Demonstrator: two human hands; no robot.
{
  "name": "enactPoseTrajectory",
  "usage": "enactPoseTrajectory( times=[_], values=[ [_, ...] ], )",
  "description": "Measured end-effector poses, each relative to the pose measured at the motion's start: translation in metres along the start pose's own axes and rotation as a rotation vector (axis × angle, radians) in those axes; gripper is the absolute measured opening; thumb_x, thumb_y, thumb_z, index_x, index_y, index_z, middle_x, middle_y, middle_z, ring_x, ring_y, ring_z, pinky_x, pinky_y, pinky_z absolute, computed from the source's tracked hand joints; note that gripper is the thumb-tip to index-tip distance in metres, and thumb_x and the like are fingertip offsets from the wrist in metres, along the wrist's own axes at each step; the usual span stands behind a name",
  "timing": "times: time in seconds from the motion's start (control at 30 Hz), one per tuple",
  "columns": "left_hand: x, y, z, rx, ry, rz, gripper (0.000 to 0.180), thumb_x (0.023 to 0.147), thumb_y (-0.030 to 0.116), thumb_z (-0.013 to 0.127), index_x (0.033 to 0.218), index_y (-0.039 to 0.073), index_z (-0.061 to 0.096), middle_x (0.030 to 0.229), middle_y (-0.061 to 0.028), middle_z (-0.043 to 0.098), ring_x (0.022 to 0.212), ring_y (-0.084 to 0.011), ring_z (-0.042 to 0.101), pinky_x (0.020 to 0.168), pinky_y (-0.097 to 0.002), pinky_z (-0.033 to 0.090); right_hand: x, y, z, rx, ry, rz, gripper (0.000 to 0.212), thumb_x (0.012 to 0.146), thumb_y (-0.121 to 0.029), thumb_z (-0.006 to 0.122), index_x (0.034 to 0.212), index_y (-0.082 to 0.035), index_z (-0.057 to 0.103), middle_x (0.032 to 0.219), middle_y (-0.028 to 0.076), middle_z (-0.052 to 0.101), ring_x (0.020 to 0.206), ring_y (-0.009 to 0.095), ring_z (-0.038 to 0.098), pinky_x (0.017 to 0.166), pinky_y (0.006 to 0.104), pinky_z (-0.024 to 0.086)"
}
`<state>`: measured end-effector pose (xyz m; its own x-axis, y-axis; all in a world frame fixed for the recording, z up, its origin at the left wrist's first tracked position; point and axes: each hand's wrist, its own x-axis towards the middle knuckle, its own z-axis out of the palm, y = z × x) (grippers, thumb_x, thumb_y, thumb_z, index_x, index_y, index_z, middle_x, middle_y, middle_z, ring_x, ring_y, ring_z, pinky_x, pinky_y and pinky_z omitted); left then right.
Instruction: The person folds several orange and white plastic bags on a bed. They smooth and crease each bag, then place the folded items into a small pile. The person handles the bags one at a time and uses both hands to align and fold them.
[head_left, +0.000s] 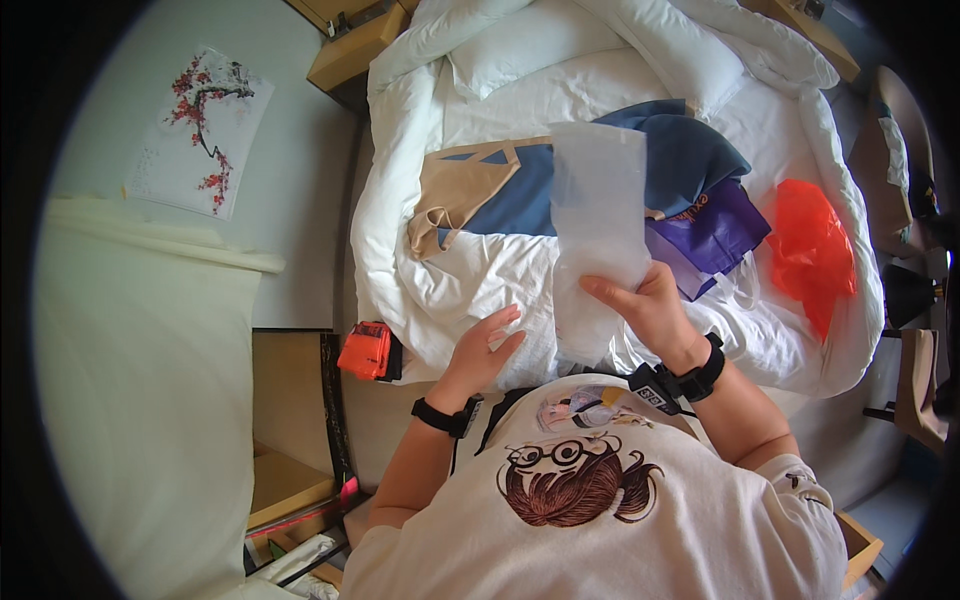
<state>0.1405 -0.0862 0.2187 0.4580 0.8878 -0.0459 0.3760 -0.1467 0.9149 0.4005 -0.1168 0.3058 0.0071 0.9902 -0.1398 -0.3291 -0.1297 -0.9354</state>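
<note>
A long, translucent whitish plastic bag (600,200) hangs over the bed, pinched near its lower right edge by my right hand (650,310). The thumb lies across its front; the other fingers are mostly behind it. My left hand (487,350) is a little to the left of the bag, fingers apart and holding nothing. Beyond the bag, a dark blue cloth (510,205) with a tan part (460,185) and tan straps lies spread on the bed. The bag covers part of this cloth.
White bedding (470,280) and pillows (540,50) cover the bed. On its right lie a purple bag (715,235) and a red plastic bag (812,245). An orange-red packet (365,350) sits at the near left corner. A pale curtain (150,400) hangs at the left; chairs (915,385) stand at the right.
</note>
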Motion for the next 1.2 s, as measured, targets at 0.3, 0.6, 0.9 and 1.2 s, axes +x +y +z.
enactPoseTrajectory(
  times=[0.3, 0.6, 0.9, 1.2],
  values=[
    [0.013, 0.092, -0.032, -0.312, 0.034, 0.136, 0.011, 0.09, 0.004, 0.065, 0.098, -0.002, 0.062, 0.064, -0.0024, 0.061, 0.049, -0.0094, 0.058, 0.044, -0.0203, 0.04, -0.01, -0.003, 0.071, -0.619, 0.086, -0.438, 0.033, 0.082, -0.013, 0.075, 0.112, -0.003, 0.064, 0.113, 0.008, 0.062, 0.107, 0.021, 0.057, 0.089, 0.0331, 0.046],
    [0.031, 0.078, -0.05, -0.723, -0.053, 0.426, 0.04, 0.092, -0.002, 0.051, 0.131, -0.003, 0.041, 0.138, -0.0186, 0.048, 0.129, -0.0254, 0.046, 0.108, -0.0356, 0.036, -0.022, -0.011, 0.101, -0.739, 0.039, -0.787, 0.032, 0.072, -0.006, 0.073, 0.104, -0.009, 0.068, 0.115, 0.008, 0.062, 0.11, 0.029, 0.053, 0.096, 0.0405, 0.039],
    [0.043, 0.091, -0.061, -0.903, -0.206, 0.581, 0.07, 0.095, 0.026, 0.055, 0.147, -0.003, 0.019, 0.154, -0.0195, 0.023, 0.142, -0.0285, 0.025, 0.114, -0.0422, 0.023, -0.015, -0.018, 0.094, -0.936, 0.013, -0.958, 0.036, 0.071, -0.025, 0.073, 0.103, -0.009, 0.068, 0.118, 0.009, 0.062, 0.116, 0.031, 0.05, 0.097, 0.0409, 0.039],
    [0.032, 0.116, -0.048, -0.922, -0.029, 0.154, 0.048, 0.096, 0.013, 0.05, 0.14, -0.001, 0.036, 0.143, -0.0157, 0.041, 0.131, -0.0217, 0.042, 0.109, -0.0385, 0.035, -0.014, -0.003, 0.079, -0.512, -0.157, -0.438, 0.027, 0.089, -0.016, 0.066, 0.113, -0.002, 0.063, 0.116, 0.011, 0.061, 0.105, 0.022, 0.054, 0.091, 0.0351, 0.041]
  ],
)
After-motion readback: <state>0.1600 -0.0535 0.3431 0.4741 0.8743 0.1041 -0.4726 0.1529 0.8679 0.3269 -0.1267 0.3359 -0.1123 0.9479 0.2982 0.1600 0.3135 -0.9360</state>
